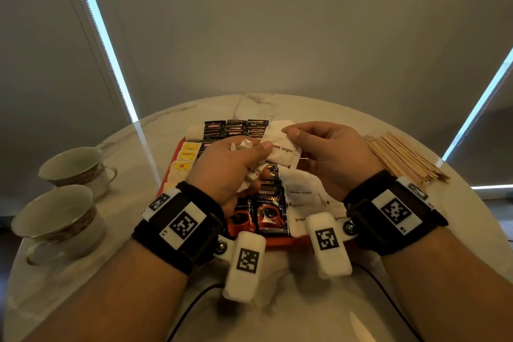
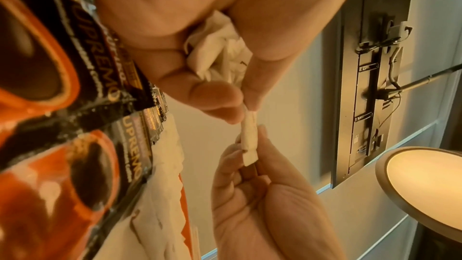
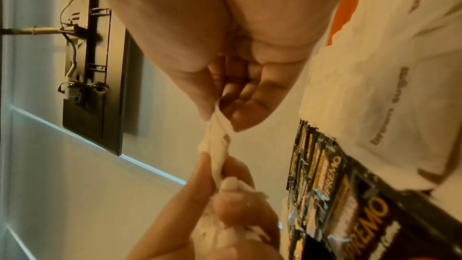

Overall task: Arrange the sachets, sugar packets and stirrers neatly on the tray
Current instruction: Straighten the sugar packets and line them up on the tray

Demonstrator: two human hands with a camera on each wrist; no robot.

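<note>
Above the orange tray, both hands hold one white "brown sugar" packet. My left hand pinches its left edge with the thumb and also grips a crumpled bunch of white packets in the palm. My right hand pinches the packet's top right corner. In the left wrist view the packet shows edge-on between the left hand and the right hand, with the bunch behind. The right wrist view shows the same packet stretched between both pinches.
On the tray lie black coffee sachets, small black sachets, yellow tea sachets and more brown sugar packets. A loose pile of wooden stirrers lies on the marble table at the right. Two cups stand at the left.
</note>
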